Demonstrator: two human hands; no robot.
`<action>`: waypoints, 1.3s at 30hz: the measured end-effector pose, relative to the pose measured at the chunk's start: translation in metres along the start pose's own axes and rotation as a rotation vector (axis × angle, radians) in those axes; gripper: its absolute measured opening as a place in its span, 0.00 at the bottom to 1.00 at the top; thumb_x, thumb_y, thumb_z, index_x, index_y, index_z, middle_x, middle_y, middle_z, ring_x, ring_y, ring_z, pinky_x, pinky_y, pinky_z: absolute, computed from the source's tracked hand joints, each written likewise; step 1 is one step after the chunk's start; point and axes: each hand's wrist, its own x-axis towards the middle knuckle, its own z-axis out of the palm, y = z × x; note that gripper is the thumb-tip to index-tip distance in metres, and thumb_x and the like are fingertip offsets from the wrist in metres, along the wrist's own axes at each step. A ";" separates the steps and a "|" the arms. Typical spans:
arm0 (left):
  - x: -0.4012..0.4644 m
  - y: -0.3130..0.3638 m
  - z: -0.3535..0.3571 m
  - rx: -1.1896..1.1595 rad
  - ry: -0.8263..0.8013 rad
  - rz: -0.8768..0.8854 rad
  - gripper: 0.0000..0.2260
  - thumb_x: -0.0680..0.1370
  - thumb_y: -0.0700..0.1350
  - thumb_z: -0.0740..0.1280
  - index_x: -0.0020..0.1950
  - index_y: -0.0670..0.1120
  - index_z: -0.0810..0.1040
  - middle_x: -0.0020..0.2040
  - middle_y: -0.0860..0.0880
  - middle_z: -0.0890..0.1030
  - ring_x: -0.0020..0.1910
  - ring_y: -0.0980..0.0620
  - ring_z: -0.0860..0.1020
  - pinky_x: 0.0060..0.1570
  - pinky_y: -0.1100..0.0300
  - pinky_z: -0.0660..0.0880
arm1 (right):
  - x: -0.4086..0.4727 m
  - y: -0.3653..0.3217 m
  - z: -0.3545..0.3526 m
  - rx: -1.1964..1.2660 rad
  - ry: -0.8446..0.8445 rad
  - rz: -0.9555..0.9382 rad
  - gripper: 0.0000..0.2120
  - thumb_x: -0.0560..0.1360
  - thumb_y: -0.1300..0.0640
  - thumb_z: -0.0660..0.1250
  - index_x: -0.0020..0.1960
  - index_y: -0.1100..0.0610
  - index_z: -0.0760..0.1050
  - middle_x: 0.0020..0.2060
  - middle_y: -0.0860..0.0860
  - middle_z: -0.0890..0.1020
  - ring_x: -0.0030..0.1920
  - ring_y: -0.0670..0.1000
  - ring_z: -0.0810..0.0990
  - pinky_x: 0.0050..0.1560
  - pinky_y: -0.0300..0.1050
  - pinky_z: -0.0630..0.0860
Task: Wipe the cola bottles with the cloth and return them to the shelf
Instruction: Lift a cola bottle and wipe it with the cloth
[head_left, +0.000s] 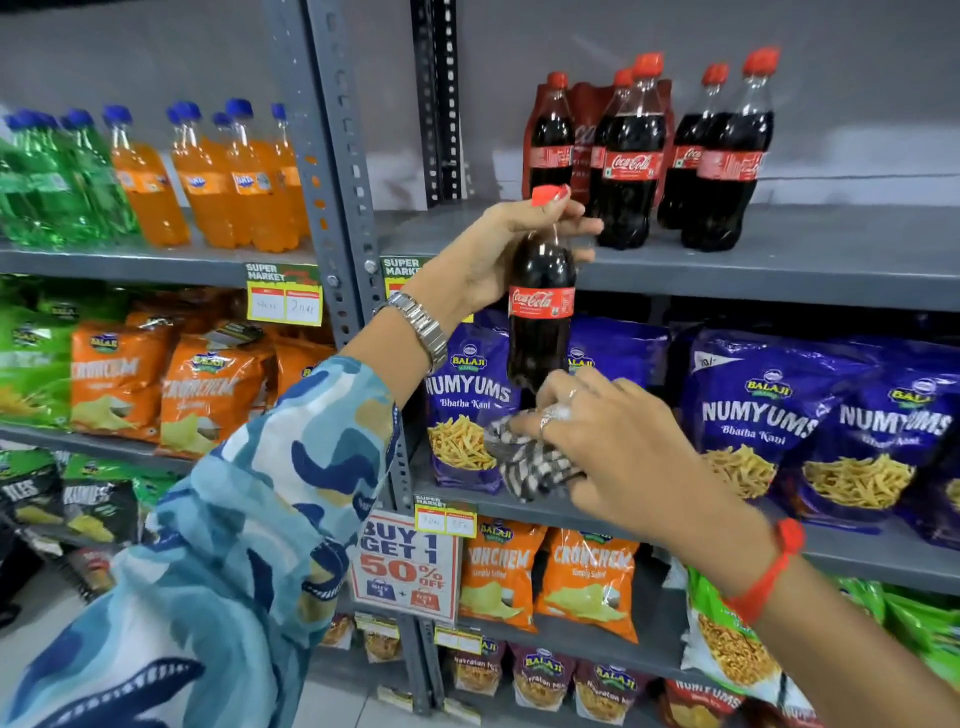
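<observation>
My left hand (511, 244) grips a cola bottle (540, 317) by its neck, just under the red cap, and holds it upright in front of the shelves. My right hand (618, 452) holds a bunched black-and-white checked cloth (530, 462) against the bottle's base. Several more cola bottles (631, 156) with red caps and red labels stand on the grey top shelf (779, 270), up and to the right of the held bottle.
Orange and green soda bottles (156, 176) fill the top shelf on the left. A grey perforated upright (337, 171) divides the two bays. Purple snack bags (769, 415) sit behind the cloth, orange snack bags (208, 389) at left. A promotion sign (405, 564) hangs below.
</observation>
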 end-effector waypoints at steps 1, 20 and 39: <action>0.001 0.002 0.000 0.013 0.036 -0.017 0.06 0.77 0.43 0.62 0.42 0.44 0.77 0.43 0.48 0.85 0.41 0.48 0.83 0.55 0.51 0.75 | 0.000 0.001 -0.005 0.030 0.042 0.005 0.30 0.49 0.63 0.77 0.51 0.54 0.80 0.41 0.55 0.78 0.38 0.58 0.75 0.31 0.47 0.70; -0.004 0.009 0.011 0.260 0.377 -0.005 0.09 0.64 0.40 0.77 0.42 0.43 0.82 0.33 0.51 0.83 0.34 0.58 0.80 0.47 0.62 0.76 | 0.027 0.001 0.016 -0.225 0.153 0.143 0.14 0.65 0.66 0.64 0.49 0.59 0.77 0.44 0.58 0.77 0.42 0.58 0.68 0.35 0.50 0.63; 0.015 0.014 -0.007 0.194 0.443 0.009 0.24 0.54 0.43 0.80 0.47 0.41 0.80 0.44 0.43 0.84 0.49 0.49 0.82 0.58 0.55 0.75 | 0.038 0.017 0.011 -0.031 0.121 0.116 0.20 0.56 0.60 0.72 0.48 0.59 0.80 0.45 0.57 0.77 0.44 0.57 0.69 0.36 0.49 0.66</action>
